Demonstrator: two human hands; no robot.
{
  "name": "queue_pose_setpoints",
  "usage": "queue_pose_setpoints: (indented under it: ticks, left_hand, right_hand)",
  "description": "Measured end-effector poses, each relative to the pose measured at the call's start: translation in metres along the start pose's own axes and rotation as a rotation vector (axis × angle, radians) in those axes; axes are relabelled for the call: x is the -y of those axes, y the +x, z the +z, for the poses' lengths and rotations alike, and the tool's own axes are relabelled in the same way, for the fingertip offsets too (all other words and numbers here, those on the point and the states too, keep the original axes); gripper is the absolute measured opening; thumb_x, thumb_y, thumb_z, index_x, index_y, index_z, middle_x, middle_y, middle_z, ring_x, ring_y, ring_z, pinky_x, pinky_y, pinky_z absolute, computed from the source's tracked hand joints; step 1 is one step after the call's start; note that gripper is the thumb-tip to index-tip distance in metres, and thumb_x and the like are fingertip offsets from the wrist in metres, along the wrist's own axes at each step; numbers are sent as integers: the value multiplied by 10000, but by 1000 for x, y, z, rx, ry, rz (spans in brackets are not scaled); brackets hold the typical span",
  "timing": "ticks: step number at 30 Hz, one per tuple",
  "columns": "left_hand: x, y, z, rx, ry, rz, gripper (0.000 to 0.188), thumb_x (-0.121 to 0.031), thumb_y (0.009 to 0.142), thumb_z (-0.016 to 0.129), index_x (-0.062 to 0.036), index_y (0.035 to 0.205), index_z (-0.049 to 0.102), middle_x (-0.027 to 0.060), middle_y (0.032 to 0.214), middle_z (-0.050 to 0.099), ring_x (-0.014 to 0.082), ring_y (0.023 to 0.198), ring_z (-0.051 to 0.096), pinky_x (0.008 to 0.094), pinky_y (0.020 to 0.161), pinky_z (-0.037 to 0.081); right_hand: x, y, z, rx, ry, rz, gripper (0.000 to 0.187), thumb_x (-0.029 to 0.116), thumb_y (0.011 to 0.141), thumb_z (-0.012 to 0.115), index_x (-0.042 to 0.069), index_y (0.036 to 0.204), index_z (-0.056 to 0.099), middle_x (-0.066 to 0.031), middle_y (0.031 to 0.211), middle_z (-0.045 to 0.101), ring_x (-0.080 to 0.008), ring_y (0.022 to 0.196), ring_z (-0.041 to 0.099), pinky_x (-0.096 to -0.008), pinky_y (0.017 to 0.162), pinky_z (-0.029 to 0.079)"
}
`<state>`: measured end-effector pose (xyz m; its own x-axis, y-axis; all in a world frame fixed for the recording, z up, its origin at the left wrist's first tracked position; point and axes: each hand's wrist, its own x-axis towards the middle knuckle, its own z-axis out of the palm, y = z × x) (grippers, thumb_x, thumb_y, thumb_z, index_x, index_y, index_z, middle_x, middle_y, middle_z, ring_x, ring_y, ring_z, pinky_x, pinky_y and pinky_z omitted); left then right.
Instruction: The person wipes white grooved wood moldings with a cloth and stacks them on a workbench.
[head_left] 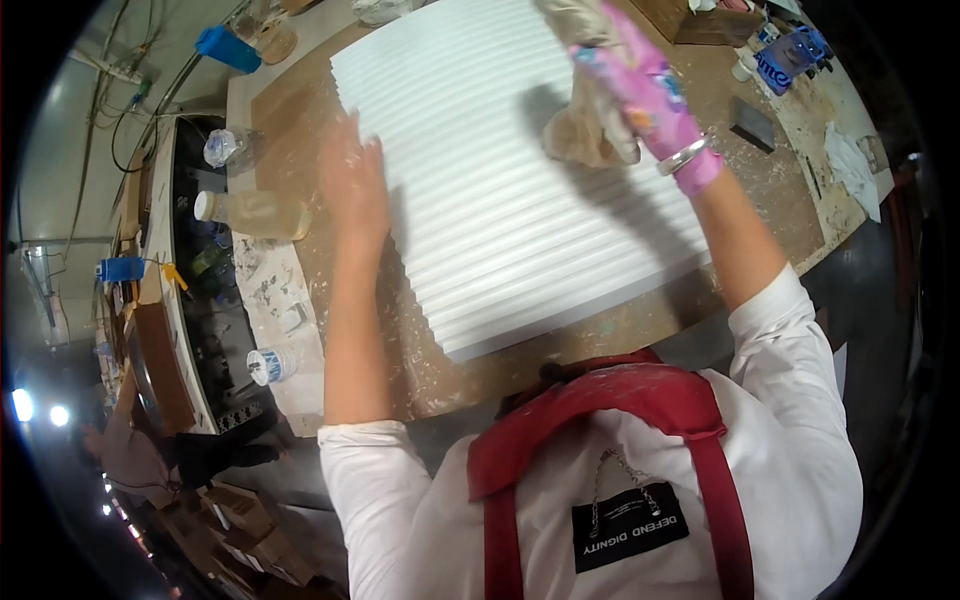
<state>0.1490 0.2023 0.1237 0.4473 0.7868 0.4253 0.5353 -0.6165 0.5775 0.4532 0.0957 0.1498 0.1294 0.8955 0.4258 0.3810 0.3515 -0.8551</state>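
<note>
A white ribbed panel [500,190] lies on the brown board of the worktable, its ridges running across. My left hand [355,175] is bare and open, fingers stretched out along the panel's left edge. My right hand [645,95] wears a pink flowered glove with a silver bracelet over its cuff, and it is over the panel's far right part. From it hangs a crumpled beige rag [592,130], which casts a shadow on the ridges. The rag and the glove hide my right fingertips.
Left of the board stand a bottle of yellowish liquid [262,215], a clear bottle [228,148] and a small white tub [270,366]. A dark grey block [752,125], a blue-labelled jug [790,60] and a white cloth [852,170] are at the right.
</note>
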Motion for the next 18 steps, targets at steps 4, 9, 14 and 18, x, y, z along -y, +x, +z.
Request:
queue_pose_setpoints:
  ticks: [4,9,14,18]
  left_hand:
    - [57,-48,57,378,744,-63,536,-292,981,442,-67,1461,361,138,1545,302,345,1419,275,531,1129,231]
    - [38,-42,58,292,473,-102,548,-337,992,416,-114,1484,329,98,1570,261,322,1434,250,556,1109,239]
    - [47,-46,64,283,403,-109,547,-338,995,409,-123,1491,322,80,1573,258,308,1443,226,551,1109,258]
    - [37,-39,65,328,417,-160,550,-327,991,425,-126,1492,319,68,1579,246,310,1444,223,555,1115,255]
  right_hand:
    - [33,-16,99,502,-633,85,559,418,944,425,133,1425,413,-166,1499,360,-297,1387,340,-474,1145,260]
    - [2,-50,77,611,-937,-35,564,509,948,423,109,1342,477,-162,1440,434,-314,1364,381,-548,1152,214]
    - [-80,-95,-77,227,-482,276,425,342,961,409,44,1228,551,-189,1249,579,-314,1181,559,-505,1045,389]
    - [-37,-78,-142,257,-1091,486,408,139,900,408,49,1288,496,-185,1224,574,-324,1114,587,-402,913,513]
